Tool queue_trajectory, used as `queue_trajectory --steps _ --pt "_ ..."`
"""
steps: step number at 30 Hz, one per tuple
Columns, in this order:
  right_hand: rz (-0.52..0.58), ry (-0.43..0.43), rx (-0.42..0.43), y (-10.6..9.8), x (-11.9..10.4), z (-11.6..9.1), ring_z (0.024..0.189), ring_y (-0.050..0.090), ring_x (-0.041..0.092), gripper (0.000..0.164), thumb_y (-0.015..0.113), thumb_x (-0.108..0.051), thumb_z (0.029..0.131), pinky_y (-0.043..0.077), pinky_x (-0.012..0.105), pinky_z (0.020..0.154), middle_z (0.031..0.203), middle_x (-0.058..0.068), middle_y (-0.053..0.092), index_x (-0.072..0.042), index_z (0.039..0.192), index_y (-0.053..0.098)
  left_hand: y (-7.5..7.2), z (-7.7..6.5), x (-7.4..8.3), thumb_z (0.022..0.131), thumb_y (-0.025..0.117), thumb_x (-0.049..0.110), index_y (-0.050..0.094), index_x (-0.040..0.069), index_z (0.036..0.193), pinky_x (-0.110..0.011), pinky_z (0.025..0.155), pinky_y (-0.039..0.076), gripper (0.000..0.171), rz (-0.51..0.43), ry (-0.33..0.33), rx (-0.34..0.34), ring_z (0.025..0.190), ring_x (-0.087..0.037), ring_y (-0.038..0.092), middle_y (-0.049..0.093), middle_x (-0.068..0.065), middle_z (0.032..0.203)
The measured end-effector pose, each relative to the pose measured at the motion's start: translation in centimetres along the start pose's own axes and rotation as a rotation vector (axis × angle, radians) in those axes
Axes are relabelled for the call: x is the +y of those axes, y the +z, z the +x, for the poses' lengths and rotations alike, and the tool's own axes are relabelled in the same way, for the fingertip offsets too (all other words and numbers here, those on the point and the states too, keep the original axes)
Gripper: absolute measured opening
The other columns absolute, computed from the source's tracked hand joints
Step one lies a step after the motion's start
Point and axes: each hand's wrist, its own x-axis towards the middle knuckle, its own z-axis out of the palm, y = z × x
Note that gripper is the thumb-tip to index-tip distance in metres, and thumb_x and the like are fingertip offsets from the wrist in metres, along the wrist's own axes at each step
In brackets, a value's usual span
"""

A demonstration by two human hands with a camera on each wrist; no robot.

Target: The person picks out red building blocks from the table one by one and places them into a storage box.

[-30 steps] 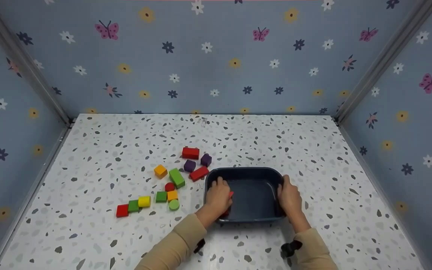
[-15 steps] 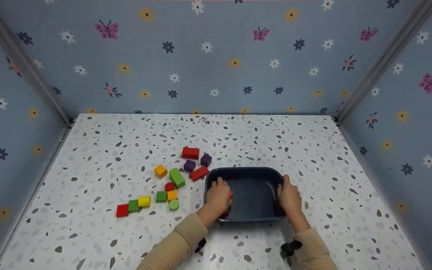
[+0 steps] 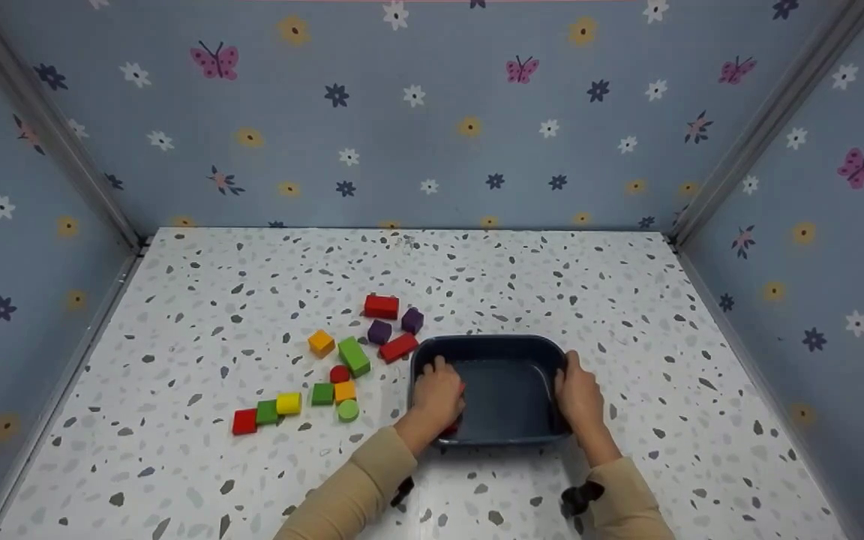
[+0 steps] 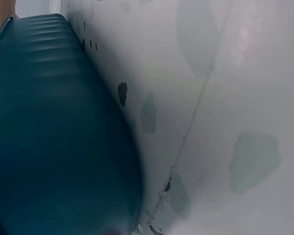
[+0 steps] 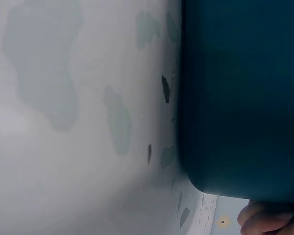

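Note:
A dark blue rectangular tray [image 3: 503, 405] stands on the speckled table. My right hand [image 3: 580, 394] grips its right side, and its curled fingers [image 5: 267, 218] show against the tray in the right wrist view. Inside the tray, at the left end, my left hand [image 3: 438, 394] curls over a red block [image 3: 462, 388], most of which it hides. Some red also shows below that hand, near the tray floor; whether it is a separate block I cannot tell. The left wrist view is mostly filled by the tray's outer wall [image 4: 63, 127].
Left of the tray lie several loose blocks: red blocks [image 3: 382, 307], purple cubes [image 3: 379, 331], a long green block [image 3: 355, 356], an orange cube [image 3: 321, 343] and a yellow cylinder [image 3: 289, 403]. Flower-patterned walls [image 3: 432, 112] enclose the table at the back and both sides.

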Motion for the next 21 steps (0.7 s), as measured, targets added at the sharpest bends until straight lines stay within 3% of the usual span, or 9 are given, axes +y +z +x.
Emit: queue_trajectory --steps 13,21 --pt "0.006 0.009 0.010 0.00 -0.13 -0.02 0.062 0.057 0.035 0.018 0.049 -0.010 0.087 0.040 0.044 0.046 0.078 0.021 0.058 -0.004 0.104 0.045 -0.15 0.07 0.13 0.068 0.073 0.036 0.057 -0.009 0.104 -0.037 0.073 0.046 0.060 0.001 -0.033 -0.010 0.093 -0.030 0.050 0.048 -0.020 0.109" --pt "-0.010 -0.016 0.027 0.04 -0.05 -0.02 0.055 0.056 0.033 0.019 0.049 -0.009 0.087 0.039 0.041 0.042 0.073 0.021 0.058 -0.004 0.104 0.045 -0.97 0.01 0.43 0.069 0.073 0.039 0.053 -0.009 0.106 -0.038 0.078 0.044 0.064 -0.046 -0.045 0.058 0.090 -0.029 0.051 0.049 -0.016 0.099"
